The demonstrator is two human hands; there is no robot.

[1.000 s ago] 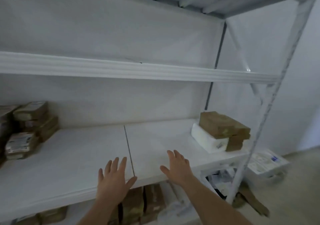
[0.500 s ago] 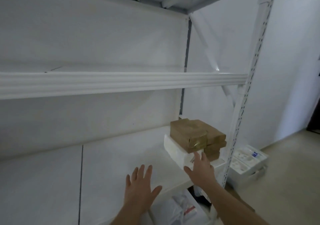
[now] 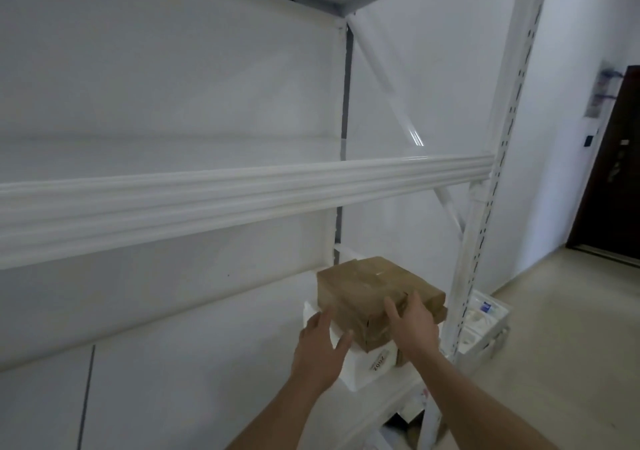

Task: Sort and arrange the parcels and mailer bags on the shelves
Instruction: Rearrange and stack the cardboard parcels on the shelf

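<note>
A brown taped parcel lies on top of a white parcel at the right end of the lower shelf. The edge of another brown parcel peeks out beneath it on the right. My left hand is against the parcel's left front face, fingers spread, thumb touching the near corner. On the right front face rests my right hand, its fingertips reaching the top edge. The parcel still sits on the white one.
A bare upper shelf beam crosses at chest height. The rack's white upright stands just right of the parcels. A white box sits on the floor beyond it, and a dark door is at far right. Mailers lie below.
I have turned right and closed in on the stack. Both hands moved forward from over the bare shelf onto the brown parcel's front faces.
</note>
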